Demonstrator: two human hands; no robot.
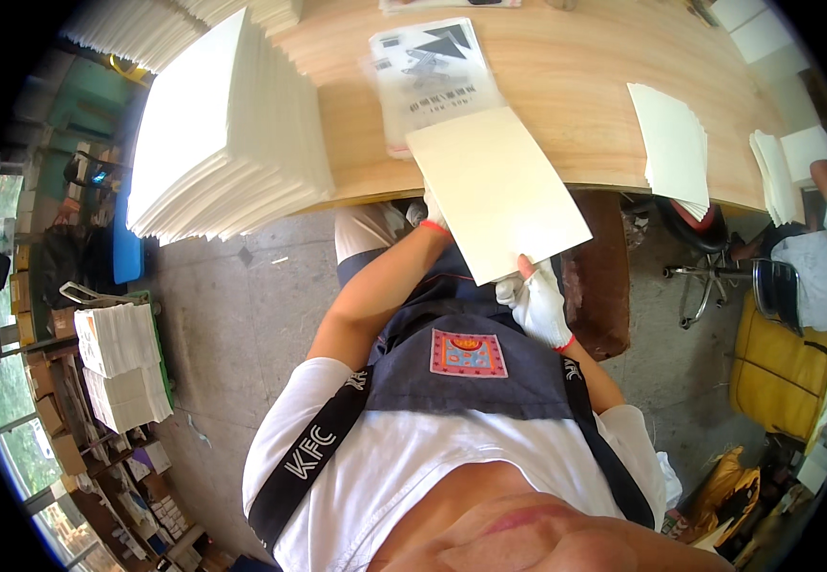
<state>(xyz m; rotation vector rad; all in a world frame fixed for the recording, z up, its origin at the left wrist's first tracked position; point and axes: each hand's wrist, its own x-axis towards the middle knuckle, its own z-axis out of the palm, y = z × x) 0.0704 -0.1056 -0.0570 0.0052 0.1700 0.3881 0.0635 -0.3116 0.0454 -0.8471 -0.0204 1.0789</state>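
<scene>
Lining the far left, shelving [120,477] is crowded with papers and cardboard boxes [68,455]. Beside it, two blocks of white paper [113,341] are stacked above the grey floor [251,296], and a blue panel [129,214] can be made out farther up.

On the left part of the wooden tabletop [576,86], a tall stack of white sheets [194,124] is seen, its layered edges turned toward the middle. To its right, clear plastic sleeves [428,76] printed in black are laid in an overlapping pile, their lower end partly covered from sight by a cream sheet [499,191].

That sheet is held slantwise at the near edge of the tabletop, its lower corner brought out over the person's lap. By its left edge, the left grip [433,205] is mostly hidden behind it; whether the fingers there are closed cannot be told. At the lower edge, the sheet is pinched by the right grip [535,300], which is covered by a white glove with the thumb left bare and laid on top. Below, a dark apron [413,381] is worn over a white shirt.

Farther right, a fanned pile of white sheets [666,143] is placed near the tabletop's front edge, followed by a smaller pile [776,176]. At the far right, another person [819,276] is partly shown near a yellow cushion [781,367].
</scene>
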